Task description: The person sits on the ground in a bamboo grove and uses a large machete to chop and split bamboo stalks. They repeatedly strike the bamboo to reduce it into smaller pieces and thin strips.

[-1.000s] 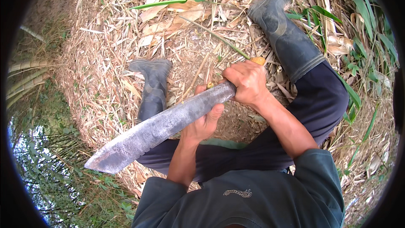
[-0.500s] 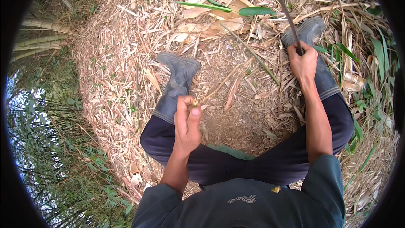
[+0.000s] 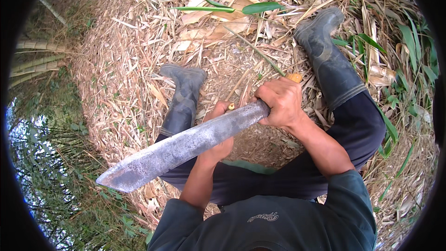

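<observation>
My right hand [image 3: 282, 101] is closed round the handle of a machete [image 3: 186, 145], and the orange-yellow handle end [image 3: 294, 78] shows beyond the fist. The wide, grey, worn blade slants down to the left, its squared tip in front of my left thigh. Behind the blade, my left hand [image 3: 218, 149] is closed, partly covered by the metal. From its fingers pokes the pale yellow cut end of a thin stick [image 3: 231, 106]; the stick's remaining length is hidden. Whether blade and stick touch, I cannot tell.
My rubber boots, left [image 3: 182, 95] and right [image 3: 325, 56], stand apart on dry leaf litter [image 3: 139, 65]. Between them lies a thin green stem [image 3: 255, 50]. Green leaves [image 3: 262, 8] lie farther out, with bamboo stalks [image 3: 39, 60] at far left and plants at right.
My right hand has come inward from beside the right boot, swinging the machete blade across to the left, over my left hand. A small yellow chip seen before my shirt is gone from view.
</observation>
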The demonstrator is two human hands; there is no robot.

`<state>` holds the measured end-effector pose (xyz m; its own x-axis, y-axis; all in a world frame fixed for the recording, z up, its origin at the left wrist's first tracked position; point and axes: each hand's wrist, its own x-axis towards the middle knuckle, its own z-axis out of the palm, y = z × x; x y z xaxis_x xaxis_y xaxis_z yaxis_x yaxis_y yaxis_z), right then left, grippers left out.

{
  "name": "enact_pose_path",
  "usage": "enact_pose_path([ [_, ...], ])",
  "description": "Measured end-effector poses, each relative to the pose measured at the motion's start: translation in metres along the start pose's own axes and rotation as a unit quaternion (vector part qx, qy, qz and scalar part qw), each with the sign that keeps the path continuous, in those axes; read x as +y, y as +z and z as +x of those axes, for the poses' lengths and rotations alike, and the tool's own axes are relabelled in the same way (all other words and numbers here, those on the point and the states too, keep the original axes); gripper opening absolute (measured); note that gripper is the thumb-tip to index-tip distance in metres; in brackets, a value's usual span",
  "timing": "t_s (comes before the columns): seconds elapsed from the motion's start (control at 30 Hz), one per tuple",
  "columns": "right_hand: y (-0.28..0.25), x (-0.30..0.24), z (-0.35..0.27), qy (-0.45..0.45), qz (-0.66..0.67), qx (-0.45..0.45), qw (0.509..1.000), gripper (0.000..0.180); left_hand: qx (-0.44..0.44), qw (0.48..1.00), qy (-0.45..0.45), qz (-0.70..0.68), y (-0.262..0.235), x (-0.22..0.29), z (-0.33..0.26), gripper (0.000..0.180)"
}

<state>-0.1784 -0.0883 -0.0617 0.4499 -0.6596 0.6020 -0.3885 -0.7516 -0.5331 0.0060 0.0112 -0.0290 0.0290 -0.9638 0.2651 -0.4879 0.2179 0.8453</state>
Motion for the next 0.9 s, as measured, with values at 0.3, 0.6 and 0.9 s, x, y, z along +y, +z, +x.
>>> enact_pose_path([
  [0.3, 0.0, 0.005, 0.001, -0.006, 0.013, 0.014, 1.0, 0.029, -0.005, 0.996, 0.088, 0.001, 0.007, 0.004, 0.006, 0.028],
  [0.6, 0.0, 0.014, 0.003, -0.008, 0.016, -0.003, 1.0, 0.03, -0.041, 0.994, 0.086, 0.05, 0.01, 0.004, 0.011, 0.054],
  [0.9, -0.032, 0.128, 0.003, 0.406, -0.18, 0.047, 0.895, 0.026, 0.032, 0.997, 0.042, -0.051, 0.001, 0.025, -0.017, 0.025],
])
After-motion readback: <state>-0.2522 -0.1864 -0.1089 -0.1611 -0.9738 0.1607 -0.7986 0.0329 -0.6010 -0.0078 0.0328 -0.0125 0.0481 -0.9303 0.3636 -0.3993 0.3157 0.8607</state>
